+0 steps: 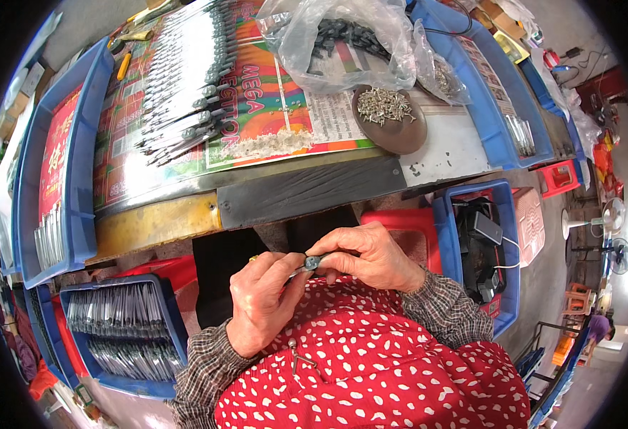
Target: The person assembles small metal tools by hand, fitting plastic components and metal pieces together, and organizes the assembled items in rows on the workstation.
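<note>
Close in front of my red spotted apron (371,343), my left hand (260,297) and my right hand (371,254) meet, both closed in pinches. Between their fingertips is a small dark grey fitting (312,263) with a pale, thin part beside it; most of it is hidden by the fingers. On the table beyond lies a long row of slim silvery strips with dark ends (185,79). To its right, a brown dish (403,139) holds a heap of small metal pins (384,106). A clear plastic bag (393,61) behind it contains dark fittings (342,36).
Blue trays flank the table, one at the left (78,236) and one at the right (503,132). Below left, a blue crate (167,314) is packed with strips. A blue bin (441,214) with black devices stands below right, beside a red stool (403,220).
</note>
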A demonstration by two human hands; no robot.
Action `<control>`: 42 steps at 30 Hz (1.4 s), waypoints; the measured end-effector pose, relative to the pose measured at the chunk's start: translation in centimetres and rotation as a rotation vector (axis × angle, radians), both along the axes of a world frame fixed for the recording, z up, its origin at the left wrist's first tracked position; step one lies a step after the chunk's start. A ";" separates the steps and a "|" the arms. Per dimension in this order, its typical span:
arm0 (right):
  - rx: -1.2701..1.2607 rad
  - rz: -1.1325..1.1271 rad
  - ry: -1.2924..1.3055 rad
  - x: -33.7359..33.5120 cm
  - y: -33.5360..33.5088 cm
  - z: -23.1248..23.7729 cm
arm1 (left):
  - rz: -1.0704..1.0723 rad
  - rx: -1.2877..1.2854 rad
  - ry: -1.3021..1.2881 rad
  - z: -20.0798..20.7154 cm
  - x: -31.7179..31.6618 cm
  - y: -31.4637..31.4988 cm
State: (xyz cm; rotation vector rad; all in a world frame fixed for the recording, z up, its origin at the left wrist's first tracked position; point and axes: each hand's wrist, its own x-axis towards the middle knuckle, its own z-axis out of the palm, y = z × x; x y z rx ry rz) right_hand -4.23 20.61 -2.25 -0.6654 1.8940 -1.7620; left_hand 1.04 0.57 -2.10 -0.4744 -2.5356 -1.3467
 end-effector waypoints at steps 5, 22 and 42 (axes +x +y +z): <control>-0.020 -0.027 0.006 0.2 -0.3 -0.2 | 0.011 -0.011 0.034 -0.3 0.0 0.0; -0.023 -0.106 0.048 0.6 -0.4 -1.1 | 0.023 -0.010 0.080 -0.8 -0.6 0.1; 0.379 -0.531 0.836 -4.7 3.1 3.4 | 0.057 -0.037 0.131 1.4 -2.9 0.2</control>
